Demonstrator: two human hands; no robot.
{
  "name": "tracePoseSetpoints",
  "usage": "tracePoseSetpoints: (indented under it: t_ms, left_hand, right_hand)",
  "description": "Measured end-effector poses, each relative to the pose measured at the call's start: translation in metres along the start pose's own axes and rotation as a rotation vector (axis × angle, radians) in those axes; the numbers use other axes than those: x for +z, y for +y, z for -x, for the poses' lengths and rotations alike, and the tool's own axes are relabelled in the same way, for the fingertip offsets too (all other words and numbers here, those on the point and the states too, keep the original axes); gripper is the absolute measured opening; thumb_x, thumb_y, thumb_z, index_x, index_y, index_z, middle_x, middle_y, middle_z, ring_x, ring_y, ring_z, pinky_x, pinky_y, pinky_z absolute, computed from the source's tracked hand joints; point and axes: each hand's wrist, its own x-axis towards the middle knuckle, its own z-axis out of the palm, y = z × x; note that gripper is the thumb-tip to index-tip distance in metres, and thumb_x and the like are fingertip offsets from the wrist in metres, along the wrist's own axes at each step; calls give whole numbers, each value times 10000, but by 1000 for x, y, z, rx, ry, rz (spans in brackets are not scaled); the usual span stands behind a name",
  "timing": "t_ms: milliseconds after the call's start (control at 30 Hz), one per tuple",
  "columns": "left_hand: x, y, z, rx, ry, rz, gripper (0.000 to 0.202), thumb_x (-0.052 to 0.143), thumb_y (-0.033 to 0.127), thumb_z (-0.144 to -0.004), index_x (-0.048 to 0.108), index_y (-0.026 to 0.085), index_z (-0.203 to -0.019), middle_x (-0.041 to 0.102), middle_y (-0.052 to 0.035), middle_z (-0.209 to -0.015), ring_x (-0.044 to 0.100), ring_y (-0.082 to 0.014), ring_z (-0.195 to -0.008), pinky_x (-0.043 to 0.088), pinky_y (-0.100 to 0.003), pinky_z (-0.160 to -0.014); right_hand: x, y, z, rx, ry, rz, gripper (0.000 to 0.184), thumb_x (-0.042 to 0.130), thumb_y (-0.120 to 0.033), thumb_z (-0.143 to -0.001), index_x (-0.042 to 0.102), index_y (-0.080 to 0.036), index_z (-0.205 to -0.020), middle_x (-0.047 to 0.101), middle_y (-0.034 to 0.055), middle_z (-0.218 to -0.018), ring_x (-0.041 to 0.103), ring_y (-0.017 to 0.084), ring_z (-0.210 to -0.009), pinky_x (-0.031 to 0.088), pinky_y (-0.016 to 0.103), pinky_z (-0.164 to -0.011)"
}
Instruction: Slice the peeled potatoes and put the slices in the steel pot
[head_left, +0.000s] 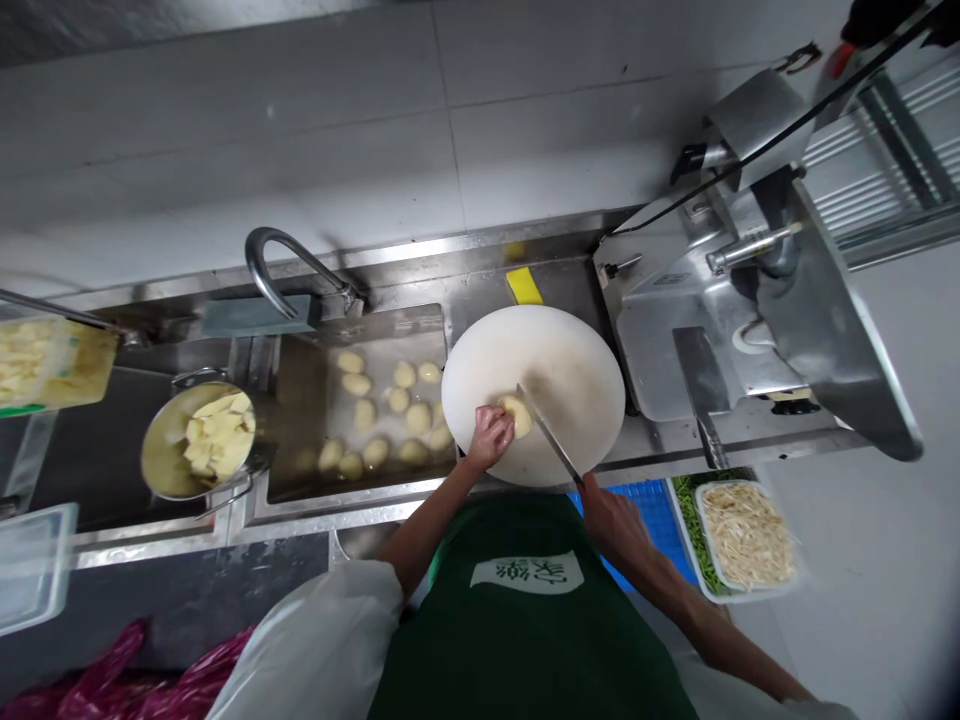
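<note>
On a round white cutting board (480, 350) lies a peeled potato (517, 413). My left hand (492, 436) presses against its left side with the fingers curled around it. My right hand (611, 515) is wrapped around the handle of a kitchen knife (553, 440). The blade slants up and left, its far end at the potato's right edge; whether it has cut in, I cannot tell. Left of the board, several peeled potatoes (376, 452) sit in water in a steel sink (300, 400).
A metal pot (161, 445) of potato pieces stands left of the sink, beneath a curved faucet (259, 260). At right are a slicing machine (825, 300) and a cleaver (694, 375). A yellow cloth (523, 286) lies behind the board. Below right is a tub of pale shreds (746, 535).
</note>
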Motion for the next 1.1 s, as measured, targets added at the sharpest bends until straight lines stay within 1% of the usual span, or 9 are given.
tracePoseSetpoints:
  t_ms: [167,300,400,600,767,867,967,1033,1100]
  left_hand:
    - [-1,1,-3,-1,-15,4,166,483,262,-921,623,186,-966,551,-91,-992,477,-200,-973,435,-408,-871]
    - [-3,3,-5,-23,-36,32,171,474,268,-929,621,191,-969,555,-90,-992,476,-202,-975,433,-409,-870]
    - [-4,3,-5,-38,-57,52,168,481,281,-932,620,195,-972,555,-90,-1007,484,-200,-987,422,-416,-890]
    - [-2,2,-6,-60,-30,80,163,479,251,-936,608,198,-1022,556,-87,-1037,489,-188,-1012,428,-391,-908]
    - [-9,8,-8,-52,30,90,171,470,272,-938,618,186,-948,565,-86,-1008,503,-185,-986,454,-381,-876]
    - [-35,15,-36,-32,141,110,157,462,267,-941,601,193,-943,572,-70,-963,521,-177,-962,465,-361,-852]
    - [-60,24,-86,-14,228,20,210,439,310,-950,566,194,-1070,555,-82,-1061,505,-201,-1064,413,-419,-950]
    - [-63,28,-119,49,110,-42,321,429,375,-949,521,190,-1195,497,-107,-1216,430,-244,-1206,326,-489,-1036]
    - [-55,31,-139,147,-94,-93,405,422,432,-940,488,202,-1267,429,-117,-1324,340,-284,-1299,245,-542,-1076]
  right_hand:
    - [-7,-16,18,-56,-53,-64,251,224,-246,-982,422,-173,-1119,665,65,-797,621,171,-685,206,289,-560]
    - [-8,-22,18,-17,-86,-14,256,222,-233,-978,437,-165,-1101,669,83,-801,639,190,-721,238,290,-577]
    - [-10,-30,2,-14,-99,29,245,237,-213,-970,443,-152,-1087,670,96,-813,649,196,-754,286,280,-596]
    - [-14,-57,-58,-34,-28,93,299,205,-223,-977,440,-111,-1122,662,145,-867,662,226,-832,391,289,-687]
    - [-8,-58,-70,-39,5,74,303,203,-218,-974,450,-103,-1106,659,143,-873,661,234,-841,414,294,-701]
    - [-6,-56,-66,-52,-10,60,306,207,-198,-968,451,-98,-1124,662,146,-895,657,226,-856,418,287,-708]
    - [-5,-55,-64,-53,-6,47,326,214,-184,-962,431,-82,-1183,661,160,-929,652,229,-882,424,290,-731]
    - [-4,-55,-65,-48,16,35,345,225,-166,-955,404,-73,-1234,661,168,-943,649,235,-899,427,297,-750]
    - [-2,-57,-66,-41,23,28,357,252,-136,-938,402,-76,-1256,660,174,-962,647,239,-921,429,307,-776]
